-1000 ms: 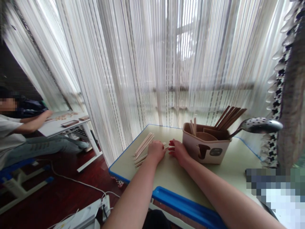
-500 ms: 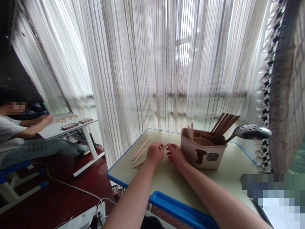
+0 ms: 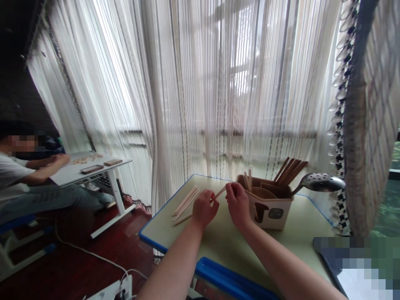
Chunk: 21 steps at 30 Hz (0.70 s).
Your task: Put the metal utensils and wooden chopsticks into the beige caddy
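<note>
A pale chopstick (image 3: 220, 192) slants up to the right between my two hands, above the table. My left hand (image 3: 204, 208) is closed, pinching its lower end. At the upper end, the fingers of my right hand (image 3: 238, 204) are closed on the stick, just left of a beige utensil caddy (image 3: 276, 223). Several pale chopsticks (image 3: 186, 201) lie on the table to the left of my left hand, some partly hidden by it. In the caddy stand a few pale chopsticks (image 3: 248, 180), several brown chopsticks (image 3: 290, 171) and a metal slotted spoon (image 3: 323, 182) leaning out to the right.
The cream table (image 3: 225, 250) has a blue edge and a blue tray (image 3: 234, 277) at its front. A dark-edged object (image 3: 328, 258), partly blurred, lies at the right. Another person (image 3: 18, 175) sits at a white table (image 3: 71, 175) on the left. Curtains hang behind.
My hands have moved slightly apart, and the right one has risen. More of the chopstick shows between them. The whole view has shifted a little.
</note>
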{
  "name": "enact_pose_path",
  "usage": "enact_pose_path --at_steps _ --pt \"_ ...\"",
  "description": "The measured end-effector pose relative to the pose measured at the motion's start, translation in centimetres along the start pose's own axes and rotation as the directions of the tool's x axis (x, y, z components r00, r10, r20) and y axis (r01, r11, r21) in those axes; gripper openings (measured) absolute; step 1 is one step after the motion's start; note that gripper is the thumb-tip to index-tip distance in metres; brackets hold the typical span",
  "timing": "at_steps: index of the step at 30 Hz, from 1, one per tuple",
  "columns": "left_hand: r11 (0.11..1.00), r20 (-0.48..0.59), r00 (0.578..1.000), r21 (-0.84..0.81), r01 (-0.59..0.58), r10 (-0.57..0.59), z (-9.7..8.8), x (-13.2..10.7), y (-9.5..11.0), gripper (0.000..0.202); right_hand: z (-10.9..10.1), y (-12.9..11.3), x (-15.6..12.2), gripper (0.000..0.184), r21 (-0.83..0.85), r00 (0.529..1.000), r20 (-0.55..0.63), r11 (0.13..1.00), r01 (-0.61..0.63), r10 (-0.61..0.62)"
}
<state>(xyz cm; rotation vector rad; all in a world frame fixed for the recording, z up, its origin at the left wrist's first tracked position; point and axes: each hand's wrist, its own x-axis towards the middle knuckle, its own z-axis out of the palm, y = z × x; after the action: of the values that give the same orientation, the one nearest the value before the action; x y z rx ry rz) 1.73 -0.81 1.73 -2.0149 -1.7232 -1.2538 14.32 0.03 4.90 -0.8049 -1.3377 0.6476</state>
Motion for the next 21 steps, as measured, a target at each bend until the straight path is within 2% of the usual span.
enact_pose_path --at_steps 3,7,12,16,21 --pt "0.999 0.011 0.999 -0.002 -0.05 0.05 0.0 0.0 0.0 0.009 -0.4 0.2 0.2 0.026 -0.093 0.999 -0.024 0.995 0.041 -0.043" --pt "0.995 0.027 0.995 -0.039 -0.096 0.097 -0.1 -0.2 0.1 0.012 -0.7 1.0 0.6 0.025 -0.127 0.997 -0.068 0.991 0.036 -0.045" --pt "0.989 0.041 0.99 -0.061 -0.131 0.134 0.0 -0.2 0.0 0.018 -0.5 0.9 0.6 0.023 -0.064 0.997 -0.047 0.996 0.064 -0.067" --pt "0.98 0.03 0.983 -0.09 -0.176 0.18 0.1 -0.2 0.0 0.019 -0.2 0.7 0.2 0.02 -0.026 0.994 0.034 0.995 0.101 -0.1" --pt "0.968 -0.009 0.976 -0.124 -0.217 0.218 0.4 -0.4 0.0 0.02 0.0 0.2 -0.1 0.021 -0.108 0.991 0.039 0.986 0.129 -0.125"
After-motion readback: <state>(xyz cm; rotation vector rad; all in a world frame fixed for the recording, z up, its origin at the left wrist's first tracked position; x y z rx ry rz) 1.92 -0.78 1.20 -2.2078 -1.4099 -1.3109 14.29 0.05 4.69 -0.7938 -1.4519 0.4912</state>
